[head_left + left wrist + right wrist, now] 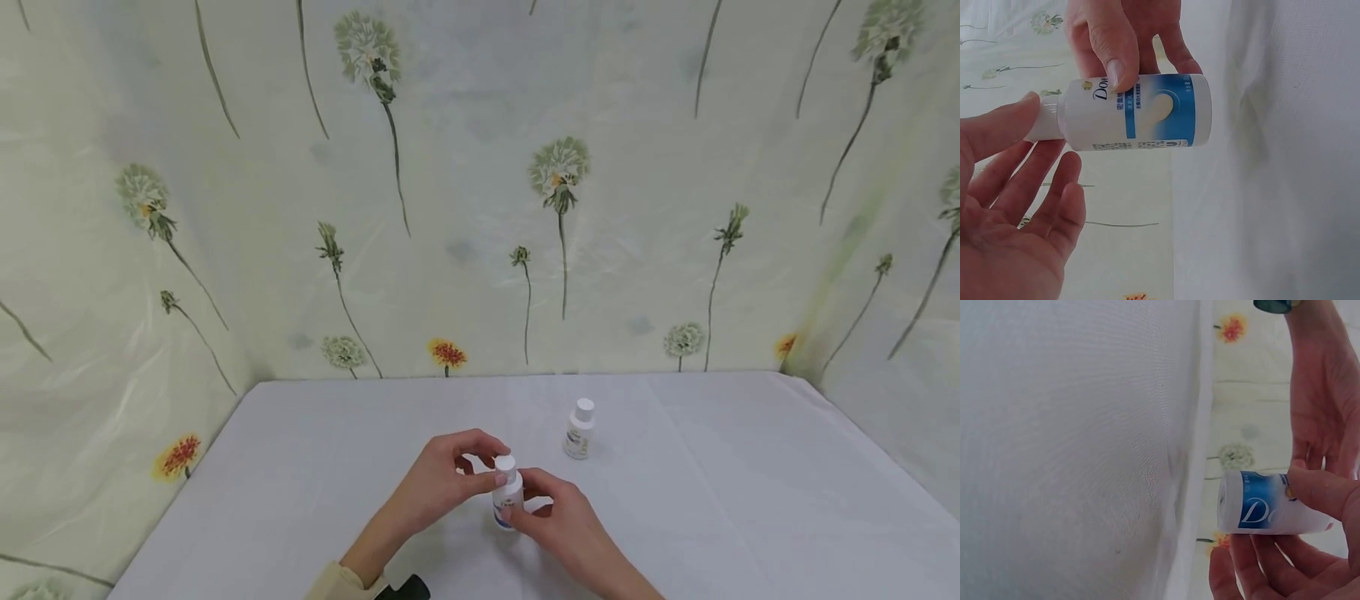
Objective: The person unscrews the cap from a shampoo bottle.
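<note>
A small white Dove bottle [507, 498] with a blue-and-white label stands between both hands in the head view. My left hand [442, 477] pinches its white cap [1047, 119] between thumb and fingers. Round the bottle's body, my right hand [561, 521] holds on with the thumb in front and fingers behind. The left wrist view shows the bottle's label [1160, 109] facing that camera, with the cap still on the neck. In the right wrist view the bottle's base [1227, 501] shows, while the cap is hidden behind the right hand.
A second small white bottle [577, 432] with a white cap stands upright farther back, right of the hands. A white cloth [712, 492] covers the table. Flower-printed sheeting [480, 208] hangs behind and at both sides.
</note>
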Demonstrator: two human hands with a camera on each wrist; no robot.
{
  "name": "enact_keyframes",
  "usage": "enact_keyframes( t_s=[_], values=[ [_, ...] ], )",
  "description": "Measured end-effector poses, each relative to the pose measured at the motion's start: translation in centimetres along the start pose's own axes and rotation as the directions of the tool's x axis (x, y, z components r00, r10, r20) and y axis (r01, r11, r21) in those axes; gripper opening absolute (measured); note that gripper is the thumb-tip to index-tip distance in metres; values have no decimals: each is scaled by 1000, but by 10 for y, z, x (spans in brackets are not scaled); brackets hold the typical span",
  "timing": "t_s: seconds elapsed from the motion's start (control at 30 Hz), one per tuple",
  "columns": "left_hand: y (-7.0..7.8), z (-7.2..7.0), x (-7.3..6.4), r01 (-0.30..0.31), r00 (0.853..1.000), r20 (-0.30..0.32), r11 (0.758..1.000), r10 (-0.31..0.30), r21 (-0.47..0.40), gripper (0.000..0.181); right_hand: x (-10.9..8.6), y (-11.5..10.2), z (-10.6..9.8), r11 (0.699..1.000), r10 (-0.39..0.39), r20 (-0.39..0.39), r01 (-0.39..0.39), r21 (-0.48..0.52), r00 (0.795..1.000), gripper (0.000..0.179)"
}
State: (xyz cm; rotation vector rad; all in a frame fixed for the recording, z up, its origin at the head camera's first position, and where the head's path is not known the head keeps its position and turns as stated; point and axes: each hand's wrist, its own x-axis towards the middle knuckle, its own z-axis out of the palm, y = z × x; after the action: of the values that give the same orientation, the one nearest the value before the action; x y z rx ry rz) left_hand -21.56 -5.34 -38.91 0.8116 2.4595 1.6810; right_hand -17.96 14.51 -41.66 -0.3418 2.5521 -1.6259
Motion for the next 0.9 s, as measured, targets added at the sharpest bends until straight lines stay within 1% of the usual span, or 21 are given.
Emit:
enact_keyframes(
  t_s=[0.17, 0.27, 0.33, 0.43, 0.57, 0.7, 0.83, 0.9],
  values=[
    [2, 1, 2, -11, 1000, 4, 1000, 11, -4, 18, 0, 1, -2, 1000, 8, -11, -8, 22, 1000, 44],
    [2, 2, 4, -10, 1000, 9, 1000, 11, -25, 18, 1, 2, -3, 999, -24, -22, 25, 26, 999, 41],
    [3, 2, 5, -13, 1000, 12, 999, 14, -44, 19, 1, 3, -4, 997, -61, -23, 62, 51, 998, 41],
    [4, 2, 6, -35, 999, 16, 998, 36, -59, 21, 3, 4, -5, 989, -108, -8, 108, 102, 994, 41],
    [5, 1, 5, -53, 998, 27, 996, 55, -67, 24, 4, 4, -8, 985, -99, 38, 93, 145, 994, 45],
    [5, 0, 4, -74, 996, 49, 992, 79, -99, 28, 5, 3, -9, 986, -80, 67, 69, 155, 995, 47],
    [4, 1, 4, -113, 988, 87, 981, 127, -157, 30, 4, 5, -8, 987, -116, 68, 108, 118, 991, 47],
    [4, 2, 4, -117, 986, 99, 975, 137, -189, 30, 4, 6, -8, 986, -139, 67, 132, 101, 988, 48]
  ],
)
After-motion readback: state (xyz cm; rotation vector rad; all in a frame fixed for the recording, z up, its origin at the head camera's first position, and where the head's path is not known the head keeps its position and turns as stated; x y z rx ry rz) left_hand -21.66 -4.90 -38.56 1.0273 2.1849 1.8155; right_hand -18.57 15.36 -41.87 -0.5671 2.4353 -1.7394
